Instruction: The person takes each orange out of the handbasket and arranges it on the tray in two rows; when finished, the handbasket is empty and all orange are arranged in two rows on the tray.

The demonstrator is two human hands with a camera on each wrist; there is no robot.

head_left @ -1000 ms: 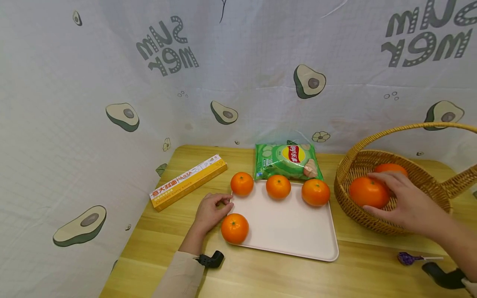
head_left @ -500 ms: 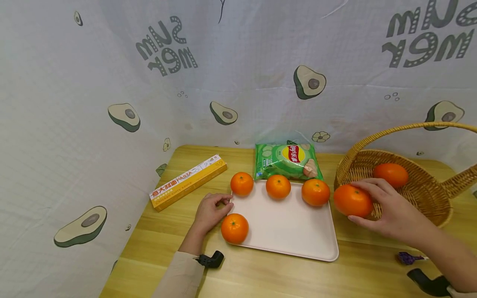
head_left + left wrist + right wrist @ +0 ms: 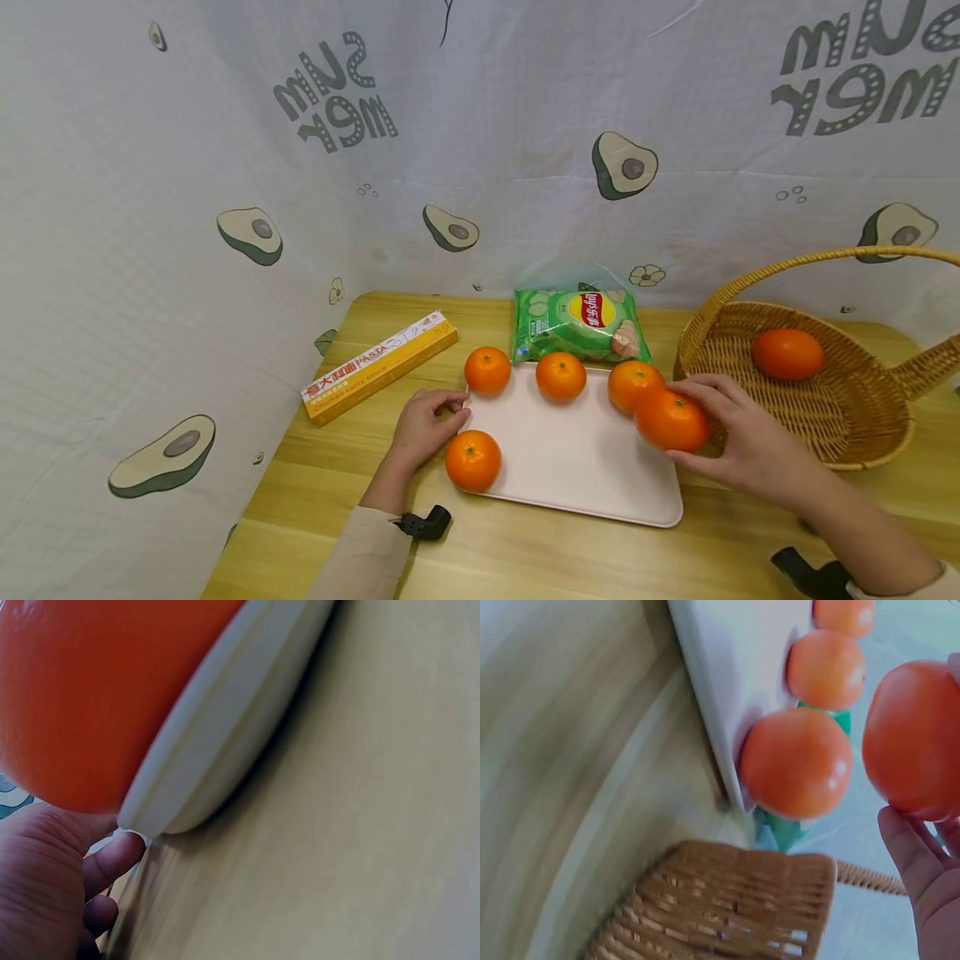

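Note:
My right hand (image 3: 750, 437) grips an orange (image 3: 671, 421) between thumb and fingers, raised over the right side of the white tray (image 3: 570, 467). In the head view it overlaps another orange (image 3: 630, 382) at the tray's back right corner. The right wrist view shows the held orange (image 3: 919, 739) apart from the row on the tray. My left hand (image 3: 426, 427) holds the tray's left rim, its thumb and index finger at the edge in the left wrist view. Close by are a front left orange (image 3: 473, 461) and a back left orange (image 3: 487, 371); one more orange (image 3: 560, 377) sits at the back middle.
A wicker basket (image 3: 870, 433) with a tall handle stands at the right, one orange (image 3: 787, 354) inside. A green chip bag (image 3: 577, 323) lies behind the tray. To the left is a yellow pasta box (image 3: 382, 367). A printed curtain (image 3: 525, 208) borders the table (image 3: 525, 558).
My right hand has lifted an orange out of the basket and carried it left, over the tray's right side. The left hand has kept its place.

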